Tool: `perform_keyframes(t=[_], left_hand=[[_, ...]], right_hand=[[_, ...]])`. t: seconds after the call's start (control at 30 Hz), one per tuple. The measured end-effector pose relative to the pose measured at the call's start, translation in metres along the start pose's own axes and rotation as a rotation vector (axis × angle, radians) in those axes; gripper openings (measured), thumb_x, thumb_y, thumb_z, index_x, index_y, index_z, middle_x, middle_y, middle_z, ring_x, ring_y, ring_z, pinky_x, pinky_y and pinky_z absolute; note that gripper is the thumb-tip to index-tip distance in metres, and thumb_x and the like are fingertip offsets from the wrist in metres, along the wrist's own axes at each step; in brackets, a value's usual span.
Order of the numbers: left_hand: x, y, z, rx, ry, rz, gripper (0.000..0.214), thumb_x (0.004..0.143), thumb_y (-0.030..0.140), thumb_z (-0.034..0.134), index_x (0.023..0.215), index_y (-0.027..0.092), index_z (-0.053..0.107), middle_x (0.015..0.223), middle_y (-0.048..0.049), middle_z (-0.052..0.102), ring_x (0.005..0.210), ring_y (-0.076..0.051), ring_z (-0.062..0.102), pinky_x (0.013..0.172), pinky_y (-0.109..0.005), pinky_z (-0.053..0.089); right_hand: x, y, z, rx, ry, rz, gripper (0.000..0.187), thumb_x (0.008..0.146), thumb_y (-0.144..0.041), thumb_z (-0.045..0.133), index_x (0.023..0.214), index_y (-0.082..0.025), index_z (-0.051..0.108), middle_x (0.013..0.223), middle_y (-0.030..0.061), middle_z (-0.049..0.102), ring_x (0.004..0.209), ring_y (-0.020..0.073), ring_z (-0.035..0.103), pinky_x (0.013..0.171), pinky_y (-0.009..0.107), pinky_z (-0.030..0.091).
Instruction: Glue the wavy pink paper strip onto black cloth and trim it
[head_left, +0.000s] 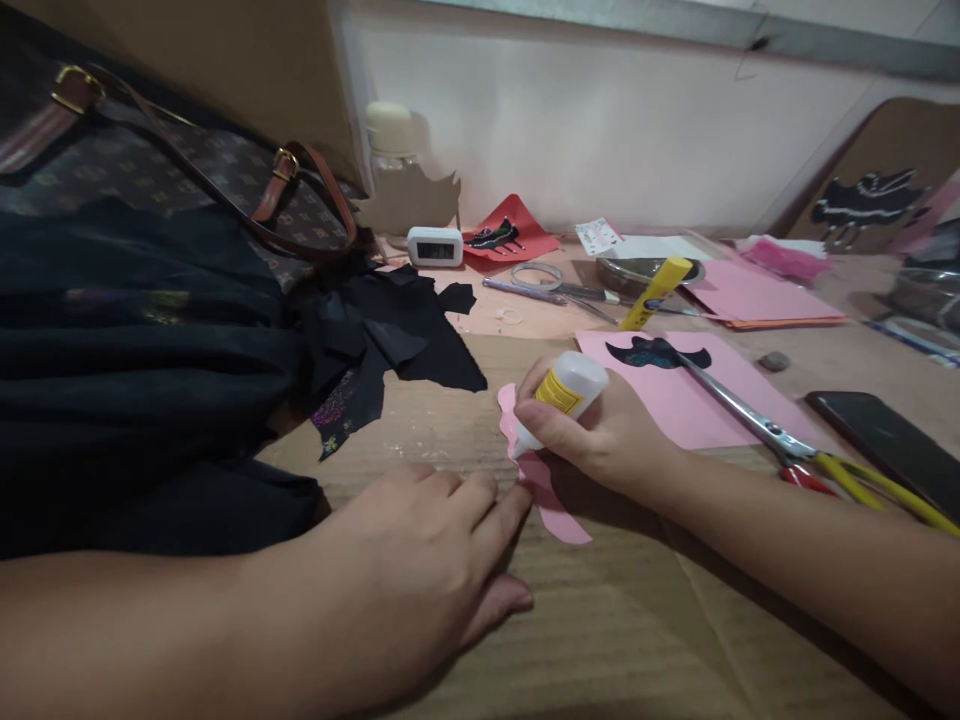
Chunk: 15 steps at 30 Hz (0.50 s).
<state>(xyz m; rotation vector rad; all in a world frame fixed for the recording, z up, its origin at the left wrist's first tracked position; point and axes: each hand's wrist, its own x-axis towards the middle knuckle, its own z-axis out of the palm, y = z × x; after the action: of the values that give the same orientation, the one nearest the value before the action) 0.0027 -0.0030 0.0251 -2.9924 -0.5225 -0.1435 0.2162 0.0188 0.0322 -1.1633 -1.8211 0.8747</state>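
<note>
My right hand is wrapped round a white glue bottle with a yellow label. The bottle is tilted, its nozzle down at the edge of a wavy pink paper cutout. Cardboard lies beneath the cutout. My left hand rests flat on the cardboard, its fingertips touching the cutout's left edge. Beyond my right hand, a black bat-like cutout lies on a pink sheet. Scissors with yellow and red handles lie across that sheet, tips at the black shape.
Black cloth and scraps cover the left, before a brown handbag. A yellow glue stick stands near a metal bowl. A phone lies far right. A white digital clock stands at the back.
</note>
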Motion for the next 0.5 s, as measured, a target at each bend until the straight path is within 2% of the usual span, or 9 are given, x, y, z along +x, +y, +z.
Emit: perform_keyframes(t=[0.23,0.4,0.5], left_hand=[[0.0013,-0.0013,-0.0013,-0.021,-0.039,-0.008,0.053,0.104,0.050,0.038,0.132,0.009,0.057,0.093,-0.0103,0.069,0.073,-0.029,0.067,0.064,-0.046,0.056],[0.0010,-0.0010,-0.0011,-0.007,-0.050,-0.009,0.055,0.104,0.050,0.039,0.134,0.008,0.056,0.096,-0.0121,0.071,0.076,-0.030,0.069,0.064,-0.046,0.056],[0.0002,-0.0013,-0.0014,-0.002,-0.043,0.000,0.056,0.104,0.050,0.040,0.138,0.008,0.053,0.093,-0.0107,0.071,0.074,-0.029,0.068,0.063,-0.044,0.056]], right_hand=[[-0.0023,0.0000,0.0011,0.081,-0.076,0.092,0.029,0.090,-0.042,0.063,0.073,-0.020,0.056,0.065,0.0004,0.064,0.058,0.0160,0.060,0.056,0.029,0.044],[-0.0024,0.0000,-0.0009,0.051,-0.101,0.050,0.030,0.091,-0.039,0.062,0.069,-0.020,0.055,0.067,0.0010,0.062,0.065,0.0176,0.060,0.062,0.030,0.046],[-0.0006,0.0017,-0.0018,0.043,-0.046,0.017,0.031,0.093,-0.042,0.061,0.071,-0.020,0.057,0.066,-0.0001,0.062,0.063,0.0157,0.059,0.059,0.028,0.045]])
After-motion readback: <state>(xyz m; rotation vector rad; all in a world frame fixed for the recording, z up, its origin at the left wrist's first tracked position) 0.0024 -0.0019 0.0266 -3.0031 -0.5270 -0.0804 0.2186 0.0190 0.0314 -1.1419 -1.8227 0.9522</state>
